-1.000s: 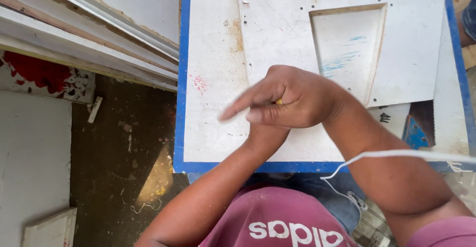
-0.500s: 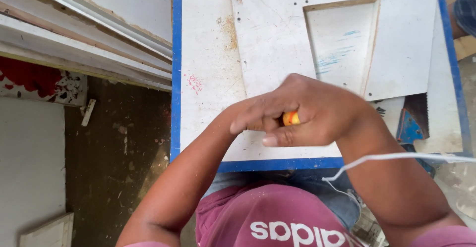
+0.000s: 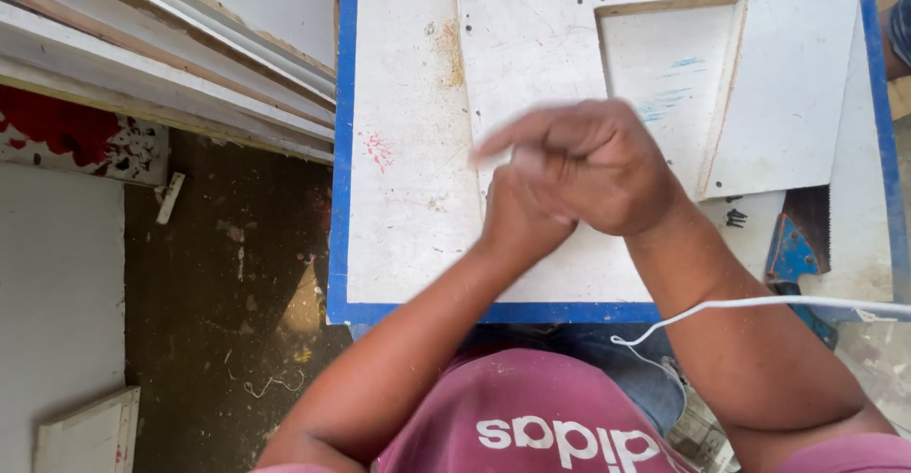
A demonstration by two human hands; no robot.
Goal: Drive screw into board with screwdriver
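Both hands meet just above the middle of the view, and much of them is blurred: the right hand [image 3: 593, 165] lies over the left hand [image 3: 517, 222], hiding most of its fingers, so whether anything is pinched between them cannot be told. The right hand's fingers are curled in, with one finger stretched toward nine o'clock; the left hand's grip is covered and cannot be read. Beneath them lies a white board with a blue edge [image 3: 403, 198], on which the hands seem to rest or hover closely. At one o'clock from the hands sits a white panel with a rectangular cut-out [image 3: 797, 74], faint blue scribbles showing inside the opening. At three o'clock a saw blade with a blue handle [image 3: 795, 245] peeks from under the panel, mostly covered. A thin white cord [image 3: 759, 304] runs across the right forearm toward the right edge, its end cut off. At nine o'clock, stacked white mouldings [image 3: 142, 65] slant across the corner above a red-and-white splattered piece [image 3: 66, 131]. At the bottom, a maroon cap with white lettering [image 3: 531, 416] is partly cropped.
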